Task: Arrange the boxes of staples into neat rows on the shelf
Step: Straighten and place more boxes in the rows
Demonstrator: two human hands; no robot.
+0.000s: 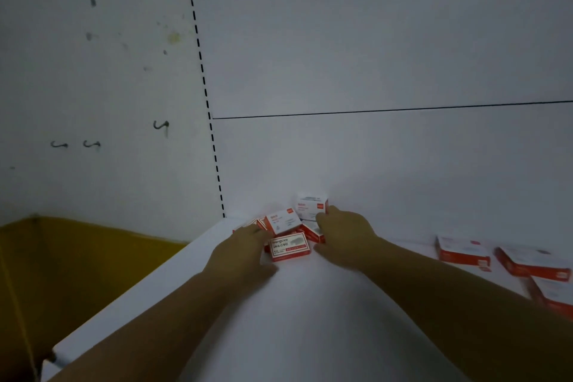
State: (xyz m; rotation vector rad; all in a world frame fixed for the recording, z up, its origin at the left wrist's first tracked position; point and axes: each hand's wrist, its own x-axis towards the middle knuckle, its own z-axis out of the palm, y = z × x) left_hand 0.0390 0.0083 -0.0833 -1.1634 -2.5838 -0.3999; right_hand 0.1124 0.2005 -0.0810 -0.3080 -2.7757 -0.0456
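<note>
A loose pile of small red-and-white staple boxes (284, 222) lies at the back left corner of the white shelf (297, 313). One box (290, 246) lies flat at the front of the pile, and another (311, 205) stands at the back against the wall. My left hand (243, 250) rests against the left side of the pile, its fingertips on the boxes there. My right hand (344, 236) flanks the right side, with its fingers reaching to the back box and its thumb spread toward the front. Neither hand lifts a box.
Three larger red-and-white boxes (463, 251) lie scattered at the right side of the shelf. The shelf's left edge (139, 291) drops off beside a yellow cardboard bin (77, 260). A slotted upright (204, 87) runs up the white back wall.
</note>
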